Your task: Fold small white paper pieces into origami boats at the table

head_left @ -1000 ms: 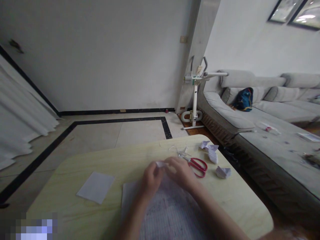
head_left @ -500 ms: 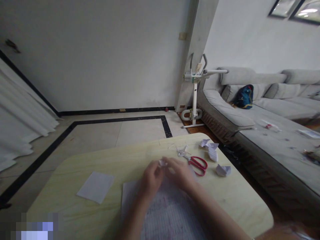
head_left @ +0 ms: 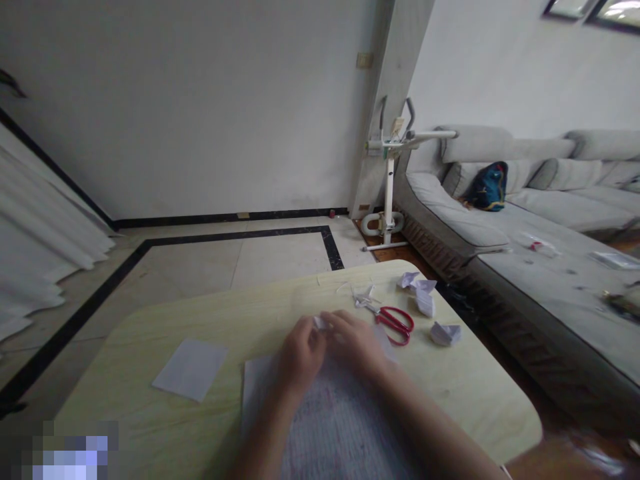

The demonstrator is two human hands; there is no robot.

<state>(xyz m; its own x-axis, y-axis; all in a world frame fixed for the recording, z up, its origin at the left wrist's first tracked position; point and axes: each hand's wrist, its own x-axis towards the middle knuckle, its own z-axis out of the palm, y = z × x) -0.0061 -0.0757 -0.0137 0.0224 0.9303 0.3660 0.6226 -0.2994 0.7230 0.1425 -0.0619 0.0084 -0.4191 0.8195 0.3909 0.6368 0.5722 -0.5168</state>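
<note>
Both my hands meet over the far edge of a sheet of written paper (head_left: 345, 423) on the table. Between my fingertips is a small folded piece of white paper (head_left: 321, 323), mostly hidden. My left hand (head_left: 303, 350) pinches it from the left, fingers curled. From the right, my right hand (head_left: 353, 340) closes on it, blurred a little. Just beyond my right hand lie scissors with red handles (head_left: 396, 325), their blades by some white paper scraps (head_left: 367, 295). A square of white paper (head_left: 192, 370) lies flat to the left of my hands.
Several folded paper pieces, one of them a boat-like shape (head_left: 445, 334), lie near the right edge of the pale wooden table (head_left: 475, 400). A grey sofa (head_left: 530, 293) with a blue bag (head_left: 490, 187) stands at right. White exercise equipment (head_left: 389, 180) is behind the table.
My hands stay together on the small folded paper, with only slight finger movement. The whole view has shifted slightly; the scissors and other papers lie as before.
</note>
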